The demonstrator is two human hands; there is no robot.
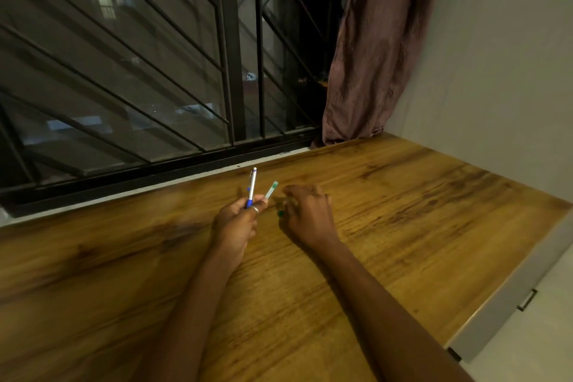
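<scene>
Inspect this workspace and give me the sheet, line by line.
Surface: wooden table, streaked grain.
Job's things: blue-and-silver pen and green-and-white stick, both raised off the table; small green piece beside the right hand.
Clutter: nothing seen.
Grips: left hand pinches pen and stick; right hand curled low at the table, hold unclear.
Cables: nothing seen.
Surroundings: barred window, curtain, wall, drawer handle.

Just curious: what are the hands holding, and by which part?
The left hand pinches a blue-and-silver pen by its lower blue end, plus a green-tipped clear piece by its base. The right hand curls by a green bit; a grip cannot be told.
</scene>
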